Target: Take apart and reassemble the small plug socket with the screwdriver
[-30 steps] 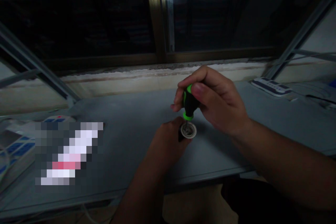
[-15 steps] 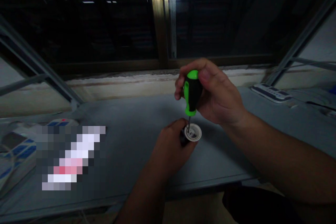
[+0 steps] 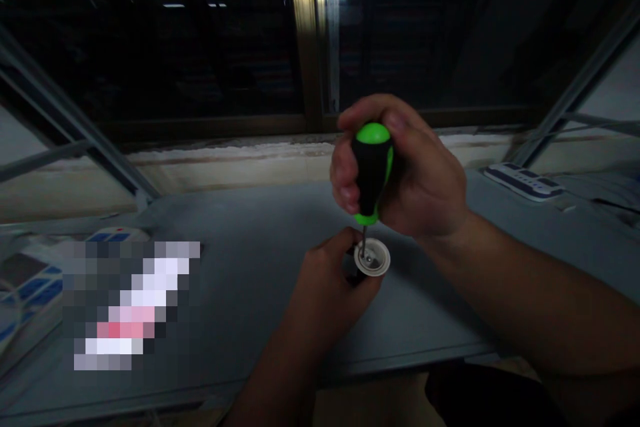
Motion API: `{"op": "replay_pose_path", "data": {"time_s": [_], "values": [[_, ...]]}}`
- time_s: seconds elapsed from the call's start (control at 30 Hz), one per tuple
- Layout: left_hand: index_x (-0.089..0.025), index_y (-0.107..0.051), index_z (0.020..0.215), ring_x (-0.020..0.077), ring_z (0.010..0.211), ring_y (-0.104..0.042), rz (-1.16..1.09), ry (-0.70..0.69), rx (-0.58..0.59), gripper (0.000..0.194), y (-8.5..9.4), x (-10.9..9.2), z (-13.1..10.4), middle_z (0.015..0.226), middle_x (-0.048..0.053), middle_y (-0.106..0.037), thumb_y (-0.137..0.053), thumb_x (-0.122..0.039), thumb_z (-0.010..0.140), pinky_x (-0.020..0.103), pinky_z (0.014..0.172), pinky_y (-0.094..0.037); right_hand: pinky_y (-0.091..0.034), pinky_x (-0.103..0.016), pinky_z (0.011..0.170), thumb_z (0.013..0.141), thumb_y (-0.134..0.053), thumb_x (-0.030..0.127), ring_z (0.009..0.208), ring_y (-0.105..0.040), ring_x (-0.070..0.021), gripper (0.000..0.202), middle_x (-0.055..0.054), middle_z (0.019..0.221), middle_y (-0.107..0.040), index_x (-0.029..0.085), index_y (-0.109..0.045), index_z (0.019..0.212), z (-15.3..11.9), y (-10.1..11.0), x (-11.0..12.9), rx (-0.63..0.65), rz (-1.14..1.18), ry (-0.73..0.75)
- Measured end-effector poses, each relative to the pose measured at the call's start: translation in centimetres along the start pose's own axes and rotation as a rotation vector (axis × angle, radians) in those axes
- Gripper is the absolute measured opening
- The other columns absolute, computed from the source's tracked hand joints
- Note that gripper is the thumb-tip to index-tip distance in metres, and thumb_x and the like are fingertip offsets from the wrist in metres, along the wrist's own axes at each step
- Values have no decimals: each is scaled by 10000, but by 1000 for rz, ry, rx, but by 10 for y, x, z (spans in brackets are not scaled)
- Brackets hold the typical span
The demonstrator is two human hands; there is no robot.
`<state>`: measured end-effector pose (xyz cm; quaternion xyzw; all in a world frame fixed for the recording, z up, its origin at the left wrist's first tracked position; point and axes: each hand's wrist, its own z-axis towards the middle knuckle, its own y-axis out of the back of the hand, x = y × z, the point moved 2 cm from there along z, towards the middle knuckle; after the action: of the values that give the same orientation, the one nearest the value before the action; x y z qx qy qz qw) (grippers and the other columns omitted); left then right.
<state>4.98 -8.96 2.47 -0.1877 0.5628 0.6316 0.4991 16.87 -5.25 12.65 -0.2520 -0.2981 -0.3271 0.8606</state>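
My right hand [image 3: 420,173] is closed around the fat handle of a black and green screwdriver [image 3: 371,173], which points down. Its thin metal shaft reaches into the open end of a small round part with a white rim [image 3: 373,257] and a dark body. Inside the rim some shiny metal shows, but the tip's exact seat is too small to make out. My left hand [image 3: 325,280] wraps around the dark body from the left and holds it upright over the table. Most of that body is hidden by the fingers, so its kind is unclear.
The grey table [image 3: 240,293] spreads beneath my hands. A power strip [image 3: 523,181] lies at the back right, with cables nearby. More power strips [image 3: 30,300] sit at the left beside a blurred-out patch. Metal frame legs [image 3: 85,127] and a dark window stand behind.
The screwdriver handle has turned, its green stripe moving from the left side to the right. My right fingers have curled tighter around it. My left hand still holds the white-rimmed part.
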Motion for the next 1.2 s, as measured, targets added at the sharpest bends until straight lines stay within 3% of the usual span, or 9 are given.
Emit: {"op": "replay_pose_path", "data": {"time_s": [0.13, 0.27, 0.4, 0.5, 0.6, 0.73, 0.83, 1.03, 1.2], "values": [[-231, -600, 957, 161, 690, -723, 40, 21, 3, 184, 0, 0, 0, 841, -16, -734, -726, -241, 824, 224, 585, -531, -339, -174, 349, 925, -674, 492, 424, -471, -76, 280, 76, 760, -611, 292, -483, 971, -4, 3, 1, -61, 51, 51], [-234, -610, 995, 163, 730, -744, 44, 31, 1, 186, 0, 0, 1, 883, -12, -749, -718, -237, 843, 238, 632, -568, -424, -176, 361, 792, -854, 370, 522, -592, -84, 390, 88, 878, -588, 279, -493, 910, -7, 8, 1, -107, -13, 153], [-235, -620, 1001, 161, 752, -745, 53, 42, 7, 182, -1, 0, 1, 906, -13, -750, -726, -247, 852, 249, 655, -581, -553, -238, 492, 964, -666, 398, 636, -687, -140, 173, 41, 805, -623, 244, -592, 996, -9, 7, 3, -41, -25, 30], [-235, -621, 991, 160, 748, -743, 52, 47, 26, 162, -2, 0, 1, 909, -9, -750, -720, -256, 864, 251, 654, -580, -404, -194, 391, 1055, -453, 387, 467, -554, -104, 157, 45, 724, -624, 258, -537, 1025, -10, 5, 3, -68, 28, 8], [-243, -632, 1025, 172, 739, -749, 86, 57, 25, 192, -2, 1, 2, 921, -2, -764, -725, -264, 858, 261, 650, -582, -294, -173, 349, 1015, -534, 426, 443, -466, -85, 171, 67, 795, -599, 280, -468, 954, -12, 4, 1, -72, 57, 69], [-248, -652, 1064, 202, 777, -772, 97, 78, 15, 224, -2, 3, 1, 953, 17, -789, -730, -282, 856, 271, 649, -584, -482, -202, 447, 906, -706, 222, 568, -581, -74, 162, 64, 965, -597, 261, -569, 984, -14, 6, -2, -21, 18, 103], [-234, -660, 1059, 212, 785, -777, 89, 76, 22, 216, -3, 4, 0, 967, 37, -795, -727, -281, 859, 281, 658, -591, -591, -270, 623, 1008, -560, 311, 676, -691, -130, 117, 25, 853, -656, 232, -621, 1070, -14, 6, -2, 38, 0, 12], [-233, -657, 1060, 213, 759, -771, 77, 59, 38, 218, -4, 3, 1, 932, 33, -794, -726, -270, 856, 292, 650, -590, -336, -189, 356, 983, -608, 456, 462, -485, -93, 186, 56, 806, -618, 303, -502, 993, -16, 4, -1, -18, 35, 19], [-229, -648, 1073, 229, 785, -771, 124, 48, 15, 243, -3, 3, 1, 953, 49, -789, -727, -261, 845, 290, 641, -575, -548, -225, 517, 854, -657, 46, 671, -657, -105, 262, 60, 923, -611, 283, -607, 952, -15, 1, -2, -34, -35, 27]]}}
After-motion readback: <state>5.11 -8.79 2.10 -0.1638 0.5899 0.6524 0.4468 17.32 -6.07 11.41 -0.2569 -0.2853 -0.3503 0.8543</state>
